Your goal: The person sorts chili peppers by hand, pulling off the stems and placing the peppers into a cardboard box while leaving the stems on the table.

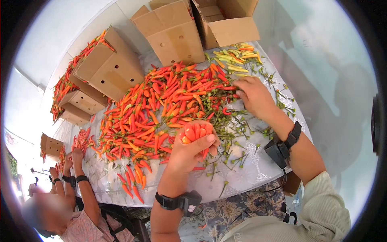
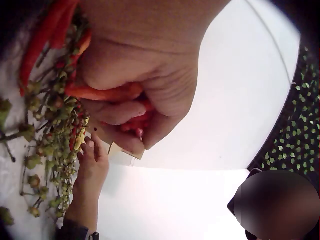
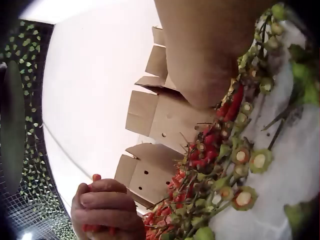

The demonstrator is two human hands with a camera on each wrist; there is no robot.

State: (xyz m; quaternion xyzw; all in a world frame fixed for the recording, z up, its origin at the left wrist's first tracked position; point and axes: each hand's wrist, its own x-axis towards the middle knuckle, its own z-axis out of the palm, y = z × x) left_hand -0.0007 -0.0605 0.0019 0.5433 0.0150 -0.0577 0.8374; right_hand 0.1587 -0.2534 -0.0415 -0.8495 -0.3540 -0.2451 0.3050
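"Where do we see the red peppers (image 1: 149,117)?"

"Our big pile runs from ten o'clock to the middle. Yellow peppers (image 1: 238,58) sit near one o'clock, and green stems (image 1: 238,141) lie at four o'clock."

"What do our hands do?"

"Our left hand (image 1: 184,151), just below the middle at six o'clock, curls its fingers and thumb round a bunch of red peppers. Our right hand (image 1: 257,97) is at two o'clock, by the pile's edge. Its fingers bend down, with a narrow gap, but we cannot tell if they pinch a pepper."

"How do we do this well?"

"We should hold the bunch snug but soft, so we don't squash or drop any. We should use just our right fingertips by the stems, and go slow so we don't drag the others along."

"Can we read any words?"

"No. A little white label (image 1: 191,208) is on our left wrist camera (image 1: 189,201), at six o'clock, but it is too small to read. We see no brand we can read on the brown box (image 1: 175,44) at twelve o'clock."
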